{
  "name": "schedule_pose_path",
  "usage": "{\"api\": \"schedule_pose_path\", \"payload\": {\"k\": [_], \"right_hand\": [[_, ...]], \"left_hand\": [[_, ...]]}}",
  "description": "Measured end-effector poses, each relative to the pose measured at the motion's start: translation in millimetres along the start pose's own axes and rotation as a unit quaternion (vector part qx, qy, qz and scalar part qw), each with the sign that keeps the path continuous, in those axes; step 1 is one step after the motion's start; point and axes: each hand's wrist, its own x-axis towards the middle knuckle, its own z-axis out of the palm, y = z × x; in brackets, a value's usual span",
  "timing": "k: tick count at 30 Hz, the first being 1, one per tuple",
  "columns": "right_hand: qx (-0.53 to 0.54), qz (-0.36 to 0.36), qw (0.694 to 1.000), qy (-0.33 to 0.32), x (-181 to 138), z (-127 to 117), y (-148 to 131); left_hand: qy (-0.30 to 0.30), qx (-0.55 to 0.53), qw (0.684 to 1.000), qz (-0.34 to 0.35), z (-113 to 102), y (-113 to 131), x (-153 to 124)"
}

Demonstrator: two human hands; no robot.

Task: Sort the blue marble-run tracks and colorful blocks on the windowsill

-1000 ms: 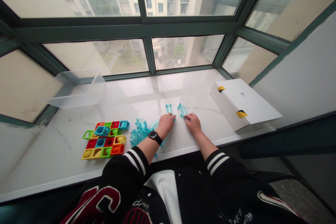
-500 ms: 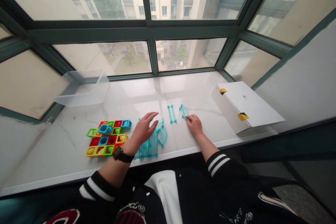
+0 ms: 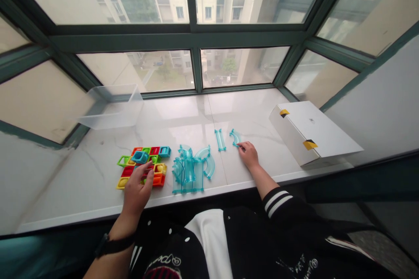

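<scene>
My left hand (image 3: 138, 189) is over the near side of the coloured plastic blocks (image 3: 160, 179), hiding some of them. Its thumb and fingers are apart, and I see nothing held in it. My right hand (image 3: 249, 155) pinches the near end of a curved, clear-blue track piece (image 3: 234, 136), which lies on the white sill. To the left of that piece is a straight clear-blue track piece (image 3: 220, 139). Between my hands sits a pile of similar clear-blue track pieces (image 3: 189, 170), some straight and some curved.
A clear plastic bin (image 3: 113, 113) stands at the back left by the window. On the right is a white box (image 3: 317, 130) with yellow-and-black tape tabs. The sill's front edge (image 3: 229, 188) runs close to my body.
My left hand has moved left from above the clear-blue track pile to the coloured blocks, uncovering the pile. My right hand stays at the curved piece. The view has shifted slightly.
</scene>
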Motion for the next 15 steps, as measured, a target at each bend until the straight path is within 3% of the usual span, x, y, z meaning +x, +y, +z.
{"api": "schedule_pose_path", "payload": {"k": [4, 9, 15], "right_hand": [[-0.003, 0.0, 1.0, 0.0, -1.4, -0.8, -0.9], [0.019, 0.008, 0.999, 0.026, -4.4, -5.6, -5.7], [0.073, 0.054, 0.991, 0.096, -24.0, -16.5, -22.5]], "left_hand": [[-0.009, -0.045, 0.999, -0.024, 18.9, 9.9, -16.8], [-0.085, -0.06, 0.994, 0.021, 41.1, 21.9, -26.2], [-0.102, -0.045, 0.992, 0.054, 49.4, 24.3, -28.2]]}}
